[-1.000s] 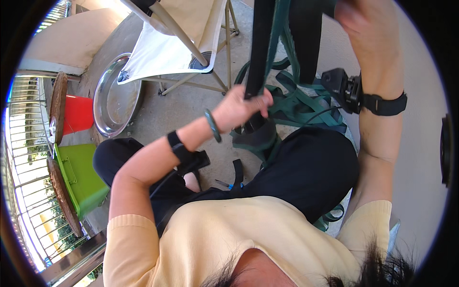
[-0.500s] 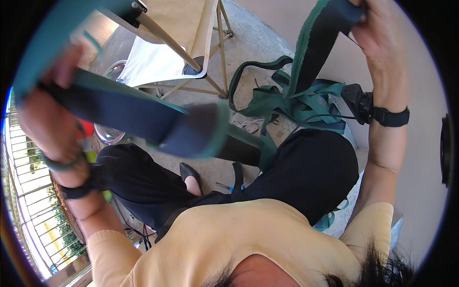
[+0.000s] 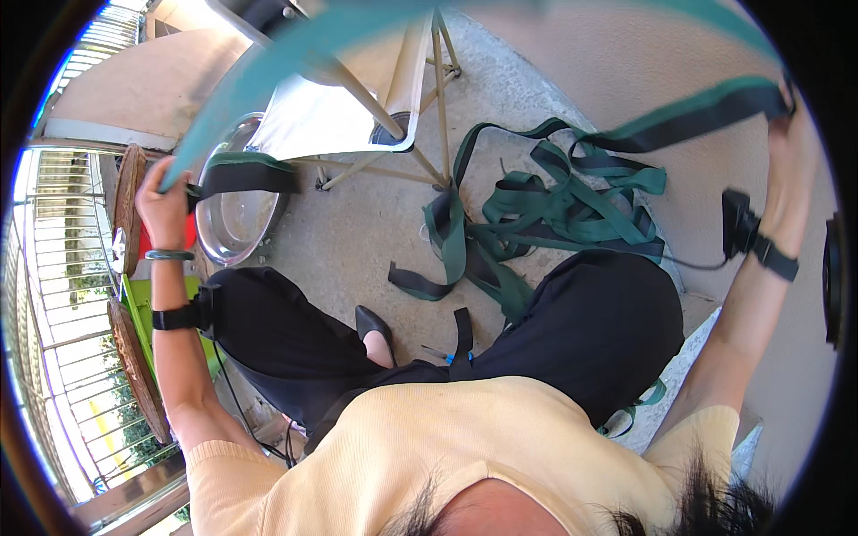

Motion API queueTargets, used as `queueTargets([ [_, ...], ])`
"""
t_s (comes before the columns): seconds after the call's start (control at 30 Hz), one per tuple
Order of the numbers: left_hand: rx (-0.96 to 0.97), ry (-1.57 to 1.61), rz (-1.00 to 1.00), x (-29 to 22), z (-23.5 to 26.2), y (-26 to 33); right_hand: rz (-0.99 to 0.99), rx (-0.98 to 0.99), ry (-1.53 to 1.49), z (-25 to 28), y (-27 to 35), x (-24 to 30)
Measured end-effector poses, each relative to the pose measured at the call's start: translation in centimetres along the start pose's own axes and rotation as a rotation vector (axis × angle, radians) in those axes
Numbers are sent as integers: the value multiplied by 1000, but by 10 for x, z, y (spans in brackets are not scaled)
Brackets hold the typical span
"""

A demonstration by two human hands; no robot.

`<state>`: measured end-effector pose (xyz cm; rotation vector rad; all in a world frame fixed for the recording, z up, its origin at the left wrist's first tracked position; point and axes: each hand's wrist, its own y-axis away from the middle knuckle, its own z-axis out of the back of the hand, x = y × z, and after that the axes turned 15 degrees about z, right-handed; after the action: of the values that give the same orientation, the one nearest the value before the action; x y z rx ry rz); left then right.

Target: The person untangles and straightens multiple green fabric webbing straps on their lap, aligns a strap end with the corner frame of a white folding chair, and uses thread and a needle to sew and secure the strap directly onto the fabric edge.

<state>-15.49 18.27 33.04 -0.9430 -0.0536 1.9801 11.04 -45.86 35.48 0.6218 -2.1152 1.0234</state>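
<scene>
A long green-and-black fabric strip [image 3: 688, 116] stretches between my raised hands. Its blurred green upper part arcs across the top of the view. My left hand [image 3: 164, 210], at the far left, is closed around the strip, and a short dark end sticks out past the fingers. At the far right edge, my right hand [image 3: 791, 129] grips another stretch of it; the fingertips are partly cut by the dark rim. From there the strip runs down to a loose, tangled heap of the same strip [image 3: 554, 210] on the floor beyond my right knee.
A folding chair [image 3: 393, 89] with metal legs and pale fabric stands ahead. Left of it sits a shiny metal basin [image 3: 268, 228]. A railing [image 3: 67, 339] runs along the left, a pale wall [image 3: 715, 54] along the right. A small blue-handled item [image 3: 449, 357] lies between my legs.
My hands have spread apart, the left lower and the right farther out. The strip that crossed in front of my lap has swung up into an arc overhead. More of the floor heap shows.
</scene>
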Motion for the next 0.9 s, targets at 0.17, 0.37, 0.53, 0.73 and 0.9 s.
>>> queueTargets([
  [0.17, 515, 57, 138, -44, -41, 35, 103, 679, 803, 35, 44, -4],
  [0.37, 687, -101, -191, -137, -77, 59, 238, 1471, 823, -23, 125, 2],
  [0.53, 720, 5, -322, -177, -117, 90, -33, 1669, -144, -103, 225, 1],
  [0.73, 668, 151, -348, -173, -147, 93, -787, 1584, -82, -106, 225, -13],
  [0.9, 711, 32, -177, -132, -167, 95, -594, 1158, -35, -83, 179, -6],
])
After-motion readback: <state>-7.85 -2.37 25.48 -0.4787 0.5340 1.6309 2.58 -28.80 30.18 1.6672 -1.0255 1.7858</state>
